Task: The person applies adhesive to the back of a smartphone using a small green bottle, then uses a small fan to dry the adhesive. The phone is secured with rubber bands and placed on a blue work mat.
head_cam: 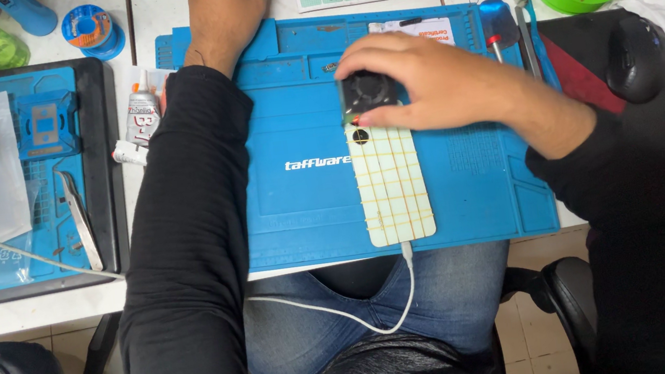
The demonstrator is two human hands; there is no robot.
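I see a small black square fan (367,90), flat on the top end of the phone (391,184). Phone lies face down lengthwise on the blue mat (301,208), bound in a yellow rubber-band grid, white cable (366,320) plugged into its near end.

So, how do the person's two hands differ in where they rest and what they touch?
The right hand lies on the blue mat, its fingers over a small black fan on a pale phone. The left hand rests past the mat's far edge and holds nothing visible. Both are bare, with black sleeves.
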